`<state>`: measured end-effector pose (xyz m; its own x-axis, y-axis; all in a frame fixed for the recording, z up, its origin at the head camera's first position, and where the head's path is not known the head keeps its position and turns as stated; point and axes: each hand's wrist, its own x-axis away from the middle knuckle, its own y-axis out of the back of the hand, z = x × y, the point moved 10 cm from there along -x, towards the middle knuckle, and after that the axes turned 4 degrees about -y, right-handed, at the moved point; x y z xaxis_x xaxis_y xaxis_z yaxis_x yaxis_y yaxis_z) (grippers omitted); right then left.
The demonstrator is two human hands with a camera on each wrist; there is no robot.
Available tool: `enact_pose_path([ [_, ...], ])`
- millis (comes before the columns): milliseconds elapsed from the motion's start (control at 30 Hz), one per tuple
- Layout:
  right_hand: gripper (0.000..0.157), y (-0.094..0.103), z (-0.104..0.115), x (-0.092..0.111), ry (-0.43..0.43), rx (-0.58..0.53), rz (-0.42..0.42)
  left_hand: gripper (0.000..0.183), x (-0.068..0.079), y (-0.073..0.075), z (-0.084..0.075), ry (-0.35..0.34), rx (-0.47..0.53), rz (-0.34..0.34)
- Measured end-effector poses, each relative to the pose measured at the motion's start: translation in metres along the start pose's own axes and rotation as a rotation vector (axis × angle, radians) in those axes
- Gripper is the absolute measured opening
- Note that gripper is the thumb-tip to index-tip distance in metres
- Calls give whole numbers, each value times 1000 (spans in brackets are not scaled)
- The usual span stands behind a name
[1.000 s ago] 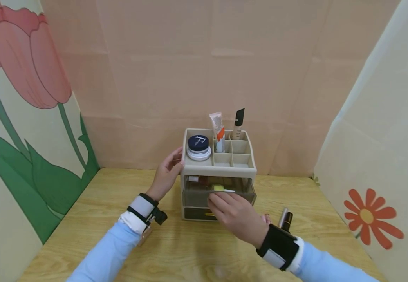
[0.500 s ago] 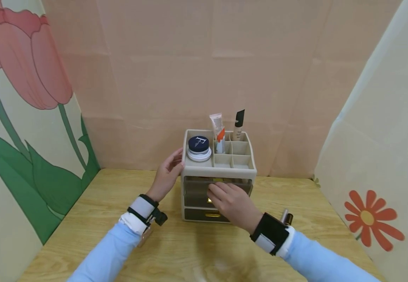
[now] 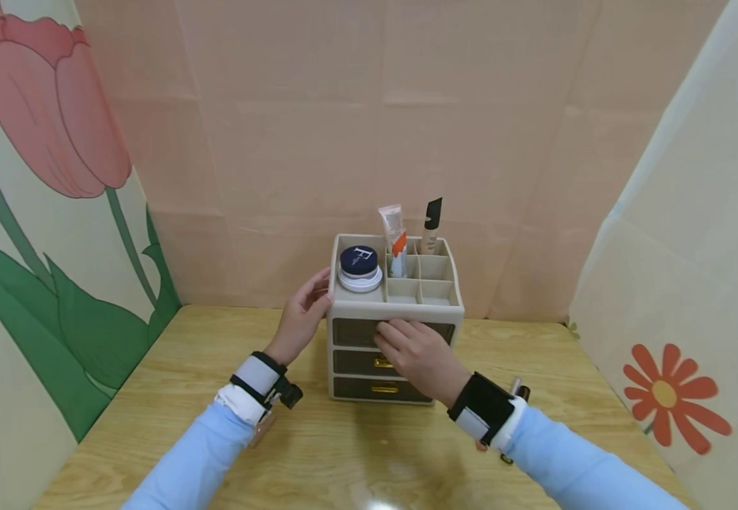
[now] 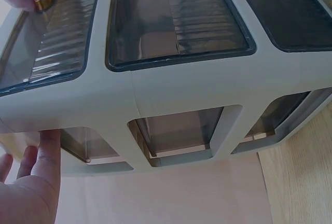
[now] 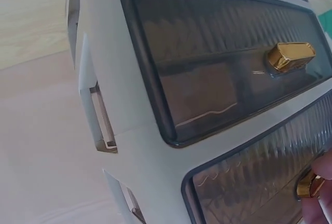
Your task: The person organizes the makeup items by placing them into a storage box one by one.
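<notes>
A cream cosmetics organizer (image 3: 396, 310) with three smoky drawers stands on the wooden table. My right hand (image 3: 423, 358) is at its top drawer (image 3: 355, 331), which sits flush with the front. In the right wrist view, the fingertips (image 5: 326, 167) pinch that drawer's gold handle (image 5: 310, 185). My left hand (image 3: 299, 319) rests against the organizer's left side, fingers extended; one finger (image 4: 48, 154) touches the side frame in the left wrist view. On top are a navy-lidded powder jar (image 3: 359, 268), a squeeze tube (image 3: 394, 241) and a black-capped foundation bottle (image 3: 431, 227).
A dark cylindrical cosmetic (image 3: 523, 393) and a silver one lie right of the organizer, partly covered by my right wrist. A pinkish item (image 3: 263, 429) lies by my left wrist. A peach cloth wall (image 3: 267, 156) rises behind the table (image 3: 318, 460).
The top drawer, pulled out a second ago with small items visible inside, has slid back into the organizer, my right hand moving with it. My left hand has stayed in place.
</notes>
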<state>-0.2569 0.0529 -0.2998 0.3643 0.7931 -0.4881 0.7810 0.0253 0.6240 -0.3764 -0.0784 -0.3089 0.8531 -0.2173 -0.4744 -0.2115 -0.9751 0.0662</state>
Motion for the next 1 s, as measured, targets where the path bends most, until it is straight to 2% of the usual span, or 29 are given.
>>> enact_pose_path([
  [333, 28, 1, -2, 0, -13, -22, 12, 49, 2, -4, -15, 27, 5, 20],
  [567, 26, 7, -7, 2, -41, -97, -14, 49, 2, -2, -3, 18, 7, 10],
  [733, 25, 14, -16, 3, -79, -161, -31, 48, 1, -1, -2, -5, 0, -5],
  [1000, 28, 37, -47, 2, -206, -330, -130, 48, 1, 0, 0, 3, -9, -7],
])
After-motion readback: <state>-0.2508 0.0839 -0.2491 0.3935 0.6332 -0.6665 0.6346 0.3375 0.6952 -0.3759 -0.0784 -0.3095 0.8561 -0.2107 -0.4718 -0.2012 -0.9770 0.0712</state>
